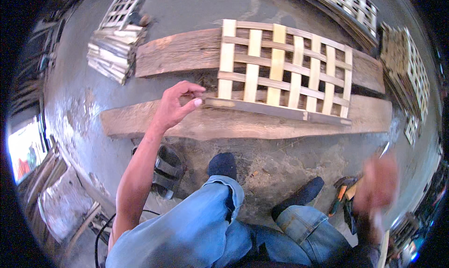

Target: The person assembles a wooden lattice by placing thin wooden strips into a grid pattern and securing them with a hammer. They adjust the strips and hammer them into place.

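A woven lattice panel (272, 64) of pale and brownish flat wooden strips rests across two rough planks. Along its near edge runs a darker grey-brown strip (262, 107). My left hand (177, 104) is at the panel's near left corner, thumb and fingers apart; nothing shows between them. The thumb is close to the end of the dark strip, and I cannot tell whether it touches. On the right, my right hand (376, 184) is smeared by motion above some tools, with a thin shiny thing just beyond it. What it holds, if anything, is unclear.
Under the panel lie the far plank (177, 53) and near plank (154, 121). Stacked lattice panels (404, 57) stand at the right. A bundle of strips (112, 53) lies at the far left. Dark sandals (167, 170) and an orange-handled tool (337, 200) are near my feet.
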Available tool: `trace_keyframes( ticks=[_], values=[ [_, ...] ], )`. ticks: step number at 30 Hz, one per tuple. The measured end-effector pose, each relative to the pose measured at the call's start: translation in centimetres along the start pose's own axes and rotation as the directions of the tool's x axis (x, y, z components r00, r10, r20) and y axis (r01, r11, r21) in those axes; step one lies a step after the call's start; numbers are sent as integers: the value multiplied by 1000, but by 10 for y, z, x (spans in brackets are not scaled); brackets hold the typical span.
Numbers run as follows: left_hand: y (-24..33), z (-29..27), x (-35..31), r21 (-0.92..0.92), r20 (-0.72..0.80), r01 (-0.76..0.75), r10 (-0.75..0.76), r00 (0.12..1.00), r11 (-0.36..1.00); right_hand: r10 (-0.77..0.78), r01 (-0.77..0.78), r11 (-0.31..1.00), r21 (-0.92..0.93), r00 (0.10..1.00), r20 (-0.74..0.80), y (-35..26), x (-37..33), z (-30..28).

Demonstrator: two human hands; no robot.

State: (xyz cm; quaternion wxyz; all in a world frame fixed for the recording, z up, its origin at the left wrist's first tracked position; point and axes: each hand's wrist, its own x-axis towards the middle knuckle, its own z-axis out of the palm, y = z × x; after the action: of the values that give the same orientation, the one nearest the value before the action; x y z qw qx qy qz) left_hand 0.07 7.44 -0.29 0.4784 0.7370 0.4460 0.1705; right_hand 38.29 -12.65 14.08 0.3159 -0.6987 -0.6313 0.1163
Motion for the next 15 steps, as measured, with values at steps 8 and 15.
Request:
trace_keyframes(
  ticks=[8,15],
  values=[
    [-6,-3,6,-37,-157,-75,68,985,996,-381,584,631,511,807,-452,-129,24,14],
    [-9,-6,3,-38,-193,-89,80,978,995,-167,364,733,575,916,-366,-158,27,18]
  ],
)
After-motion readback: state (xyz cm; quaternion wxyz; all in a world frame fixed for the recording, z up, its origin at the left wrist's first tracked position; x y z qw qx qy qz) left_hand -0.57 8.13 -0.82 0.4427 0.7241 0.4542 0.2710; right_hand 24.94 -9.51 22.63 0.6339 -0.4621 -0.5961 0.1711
